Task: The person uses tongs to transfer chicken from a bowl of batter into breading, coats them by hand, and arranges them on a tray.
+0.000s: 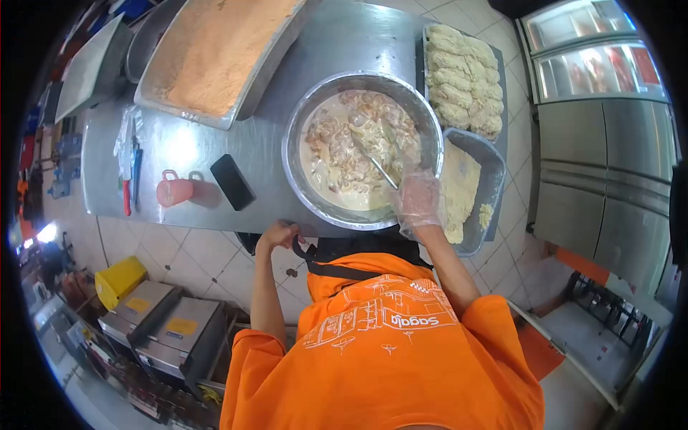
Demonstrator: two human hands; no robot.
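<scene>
A large round metal bowl (292, 172) holds pieces of what looks like raw meat in a creamy, pale liquid. At its near right rim is my right hand (418, 199) in a clear plastic glove, closed around a long metal utensil that looks like tongs (378, 168). The utensil's far end dips into the mix, partly hidden. My left hand (281, 233) is bare and closed by the table's front edge, gripping a black strap (299, 249) that runs to the waist of my orange shirt.
On the metal table (265, 143) lie a phone (232, 182), a pink mug (174, 190) and a red-handled knife (127, 172). A deep tray of orange-brown powder (222, 54) stands back left. Breaded pieces (464, 79) fill a right-hand tray, above a grey tub (491, 179) with yellowish crumbs.
</scene>
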